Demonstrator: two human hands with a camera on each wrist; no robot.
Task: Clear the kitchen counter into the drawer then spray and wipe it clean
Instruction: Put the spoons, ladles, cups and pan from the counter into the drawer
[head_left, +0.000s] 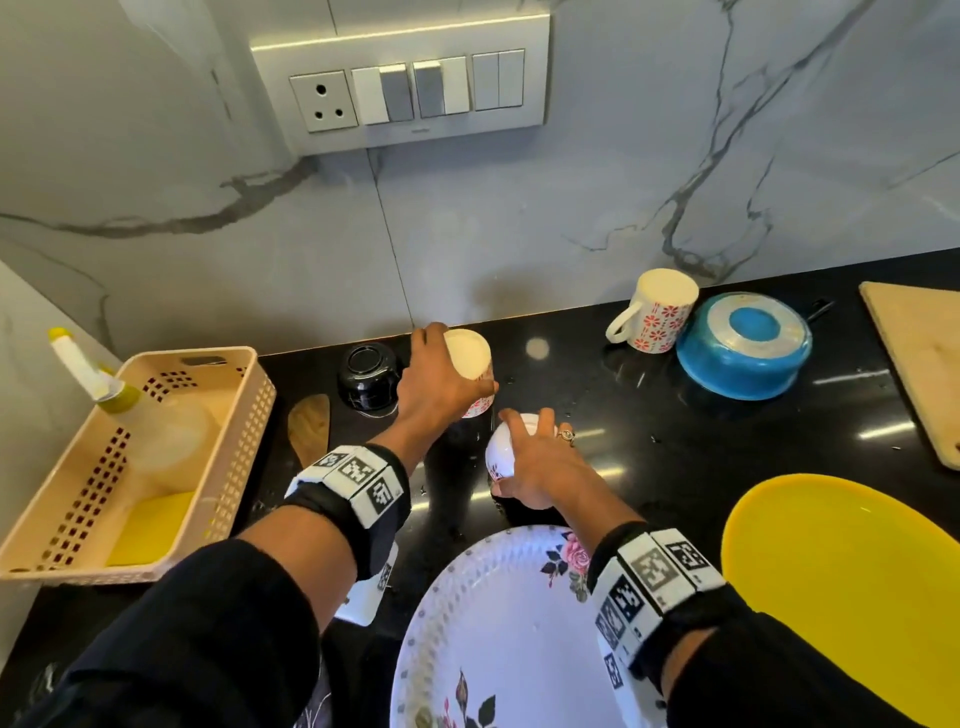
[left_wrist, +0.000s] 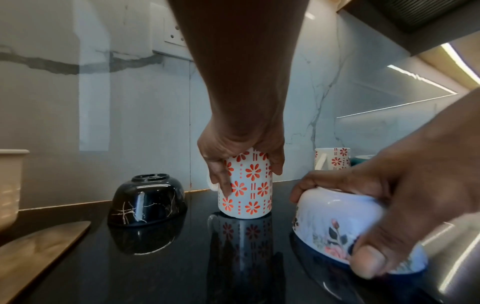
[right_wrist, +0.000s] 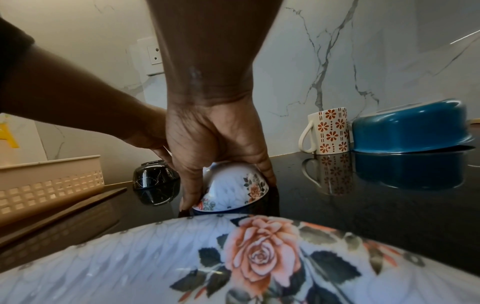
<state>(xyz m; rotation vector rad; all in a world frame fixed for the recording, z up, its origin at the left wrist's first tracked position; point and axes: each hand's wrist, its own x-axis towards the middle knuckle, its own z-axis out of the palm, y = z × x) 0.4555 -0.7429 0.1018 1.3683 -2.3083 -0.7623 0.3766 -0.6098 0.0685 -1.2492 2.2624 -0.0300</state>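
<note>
My left hand (head_left: 441, 379) (left_wrist: 241, 158) grips an upside-down white mug with red flowers (head_left: 470, 358) (left_wrist: 245, 191) that stands on the black counter (head_left: 675, 415). Just in front of it, my right hand (head_left: 535, 462) (right_wrist: 221, 148) grips an upturned white floral bowl (head_left: 501, 452) (right_wrist: 233, 189) (left_wrist: 337, 222), tilted with one edge off the counter. A black bowl (head_left: 366, 376) (left_wrist: 148, 201) (right_wrist: 155, 179) sits upside down to the left of the mug.
A beige basket (head_left: 218, 364) at the left holds a spray bottle (head_left: 156, 415) and a yellow sponge (head_left: 150, 530). A wooden spatula (head_left: 310, 426), a second flower mug (head_left: 654, 312), an upturned blue pan (head_left: 743, 348), a cutting board (head_left: 924, 364), a yellow plate (head_left: 852, 582) and a floral plate (head_left: 498, 639) are on the counter.
</note>
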